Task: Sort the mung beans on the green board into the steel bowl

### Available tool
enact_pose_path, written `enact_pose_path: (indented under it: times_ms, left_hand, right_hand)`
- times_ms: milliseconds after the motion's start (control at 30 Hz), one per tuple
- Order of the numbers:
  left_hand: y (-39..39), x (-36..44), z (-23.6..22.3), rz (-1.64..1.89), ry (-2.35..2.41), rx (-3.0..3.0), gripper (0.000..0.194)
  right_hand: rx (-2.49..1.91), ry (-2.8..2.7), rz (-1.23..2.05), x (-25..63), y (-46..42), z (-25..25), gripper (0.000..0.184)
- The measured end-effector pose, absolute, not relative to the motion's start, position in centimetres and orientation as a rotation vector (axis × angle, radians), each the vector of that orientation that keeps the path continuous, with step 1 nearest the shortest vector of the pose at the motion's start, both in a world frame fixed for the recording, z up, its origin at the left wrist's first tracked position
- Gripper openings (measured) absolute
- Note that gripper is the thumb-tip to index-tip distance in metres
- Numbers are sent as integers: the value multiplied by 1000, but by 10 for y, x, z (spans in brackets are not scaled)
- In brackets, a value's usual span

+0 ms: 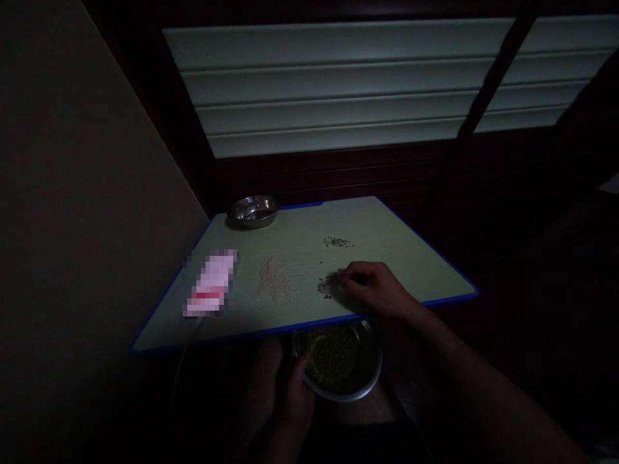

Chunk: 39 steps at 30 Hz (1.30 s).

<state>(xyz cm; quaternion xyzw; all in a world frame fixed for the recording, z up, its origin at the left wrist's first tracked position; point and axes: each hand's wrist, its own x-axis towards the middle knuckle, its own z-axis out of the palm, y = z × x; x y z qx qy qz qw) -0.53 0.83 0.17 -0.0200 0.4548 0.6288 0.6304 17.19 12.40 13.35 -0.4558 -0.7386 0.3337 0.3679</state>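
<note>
My left hand [300, 390] grips the rim of a metal bowl [355, 394] below the table's front edge, its thumb over the rim. Inside the bowl lie many small greenish grains [333, 357], perhaps beans. Over the tabletop, my right hand [372, 283] is closed, with fingertips pinched together at a small scatter of dark and pale bits [326, 287]. What the fingertips hold, if anything, is too small and dark to make out. Farther back sits another scatter of dark grains [337, 242]. Left of my right hand is a spread of pale grains [275, 278].
The pale table [300, 225] has a blue edge. A second metal bowl [254, 212] stands at its back left corner. A blurred-out phone-like object [213, 283] lies on the left, with a cable [181, 364] hanging down. Behind stand dark-framed slatted panels [333, 84]; a wall [97, 161] is at left.
</note>
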Motion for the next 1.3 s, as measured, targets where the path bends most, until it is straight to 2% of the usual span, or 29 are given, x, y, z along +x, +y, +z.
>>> enact_pose_path:
  times_ms: [200, 467, 733, 1167, 1300]
  left_hand:
    - [8, -5, 5, 1424, 1052, -48, 28]
    - [9, -4, 10, 1443, 1053, -47, 38]
    - [9, -4, 1, 1426, 1051, -74, 36]
    - [6, -4, 5, 1542, 1045, 59, 65]
    - [6, -5, -1, 1537, 1042, 15, 62]
  right_hand:
    - [-1174, -1880, 896, 171, 125, 132, 15]
    - [-1231, -1853, 879, 171, 124, 134, 17]
    - [-1203, -1927, 879, 171, 126, 133, 18]
    - [-1066, -1985, 1024, 171, 124, 134, 15]
    - [-1007, -2036, 1053, 171, 122, 136, 14]
